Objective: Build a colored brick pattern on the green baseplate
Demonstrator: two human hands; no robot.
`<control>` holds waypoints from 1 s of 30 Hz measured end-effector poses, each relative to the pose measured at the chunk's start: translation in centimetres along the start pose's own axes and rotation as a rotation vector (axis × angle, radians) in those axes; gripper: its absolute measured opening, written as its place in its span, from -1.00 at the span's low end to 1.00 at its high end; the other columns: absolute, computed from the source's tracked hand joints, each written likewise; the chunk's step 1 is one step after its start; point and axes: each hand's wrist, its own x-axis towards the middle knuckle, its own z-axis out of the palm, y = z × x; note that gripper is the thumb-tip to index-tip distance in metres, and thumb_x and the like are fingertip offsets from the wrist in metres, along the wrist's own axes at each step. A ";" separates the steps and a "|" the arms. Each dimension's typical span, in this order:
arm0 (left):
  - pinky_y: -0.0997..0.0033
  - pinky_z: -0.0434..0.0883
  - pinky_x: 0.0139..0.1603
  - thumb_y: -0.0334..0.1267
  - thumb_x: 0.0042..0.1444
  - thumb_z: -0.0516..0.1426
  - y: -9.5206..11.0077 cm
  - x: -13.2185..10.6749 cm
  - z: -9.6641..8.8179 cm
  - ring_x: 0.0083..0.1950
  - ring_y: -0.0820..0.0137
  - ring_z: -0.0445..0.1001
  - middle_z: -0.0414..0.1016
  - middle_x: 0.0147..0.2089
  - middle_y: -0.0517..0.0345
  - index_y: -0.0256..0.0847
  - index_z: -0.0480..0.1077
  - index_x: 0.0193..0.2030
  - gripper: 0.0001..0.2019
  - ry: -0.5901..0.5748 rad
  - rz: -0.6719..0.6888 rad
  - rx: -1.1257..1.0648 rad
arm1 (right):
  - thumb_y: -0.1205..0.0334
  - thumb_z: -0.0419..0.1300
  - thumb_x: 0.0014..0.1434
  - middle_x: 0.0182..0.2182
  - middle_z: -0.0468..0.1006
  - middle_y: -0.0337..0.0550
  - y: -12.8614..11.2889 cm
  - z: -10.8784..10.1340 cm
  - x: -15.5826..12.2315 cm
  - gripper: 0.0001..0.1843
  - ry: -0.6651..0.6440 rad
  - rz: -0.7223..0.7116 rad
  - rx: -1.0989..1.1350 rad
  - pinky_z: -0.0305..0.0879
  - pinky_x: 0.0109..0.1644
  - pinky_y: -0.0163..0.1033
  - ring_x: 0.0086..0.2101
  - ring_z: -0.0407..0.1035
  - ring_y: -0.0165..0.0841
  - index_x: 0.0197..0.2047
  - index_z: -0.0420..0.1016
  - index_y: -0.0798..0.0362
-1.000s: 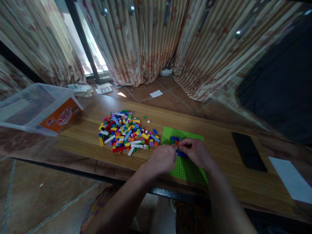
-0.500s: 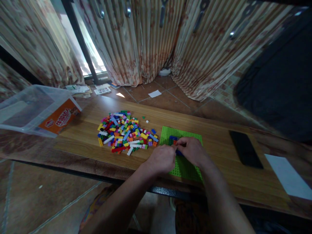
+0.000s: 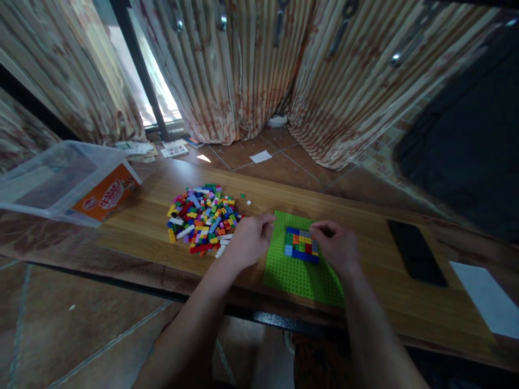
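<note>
The one head-worn view looks forward and steeply down from above the person's forearms. It sits close to the left hand [image 3: 247, 240] and right hand [image 3: 338, 246], which lie at lower middle. Its wide field takes in the long wooden surface [image 3: 138, 229] under the hands and, beyond them, the brown tiled floor [image 3: 284, 162] and striped beige curtains [image 3: 251, 70].

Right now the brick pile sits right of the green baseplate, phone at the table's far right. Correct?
No. The head view shows the brick pile left of the green baseplate, beside the left hand. The phone does lie at the table's far right.
</note>
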 end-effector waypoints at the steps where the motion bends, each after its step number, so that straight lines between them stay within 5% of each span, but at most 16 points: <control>1: 0.46 0.39 -0.28 -0.32 0.21 -0.02 -0.4 0.1 -0.5 -0.36 0.40 0.50 0.56 -0.37 0.11 -0.26 0.50 -0.07 -0.70 0.046 -0.016 -0.033 | 0.08 0.20 0.04 -0.44 0.62 -0.13 -0.2 0.1 -0.1 -0.78 0.008 -0.017 0.004 0.36 -0.25 -0.17 -0.40 0.47 -0.27 -0.40 0.57 0.05; 9: 0.50 0.34 -0.37 -0.26 0.17 0.05 -3.3 0.1 -4.1 -0.40 0.45 0.44 0.53 -0.38 0.12 -0.30 0.50 -0.11 -0.73 0.410 -0.125 -0.190 | 0.08 0.17 0.12 -0.40 0.59 -0.16 -2.0 1.6 -1.1 -0.79 -0.004 -0.121 -0.021 0.33 -0.25 -0.21 -0.38 0.45 -0.30 -0.38 0.55 0.01; 14: 0.53 0.30 -0.47 -0.26 0.08 0.10 -4.4 0.0 -6.3 -0.50 0.49 0.37 0.47 -0.49 0.21 -0.30 0.50 -0.16 -0.75 0.603 -0.220 -0.369 | 0.13 0.13 0.18 -0.37 0.57 -0.18 -3.5 3.1 -2.2 -0.80 -0.120 -0.249 -0.024 0.30 -0.23 -0.21 -0.35 0.44 -0.31 -0.35 0.54 -0.01; 23: 0.56 0.25 -0.50 -0.28 0.04 0.10 -4.5 -0.4 -7.5 -0.52 0.52 0.33 0.46 -0.49 0.22 -0.28 0.51 -0.21 -0.77 0.694 -0.249 -0.379 | 0.23 0.12 0.24 -0.32 0.55 -0.18 -5.7 6.8 -4.4 -0.85 -0.328 -0.450 -0.004 0.30 -0.17 -0.24 -0.27 0.44 -0.31 -0.28 0.52 -0.04; 30: 0.56 0.19 -0.53 -0.27 0.01 0.12 -5.7 -0.7 -7.6 -0.55 0.54 0.25 0.41 -0.52 0.27 -0.29 0.50 -0.20 -0.76 0.616 -0.301 -0.370 | 0.28 0.09 0.25 -0.27 0.55 -0.16 -6.8 8.4 -4.3 -0.83 -0.304 -0.432 0.002 0.30 -0.10 -0.22 -0.21 0.43 -0.29 -0.25 0.52 -0.05</control>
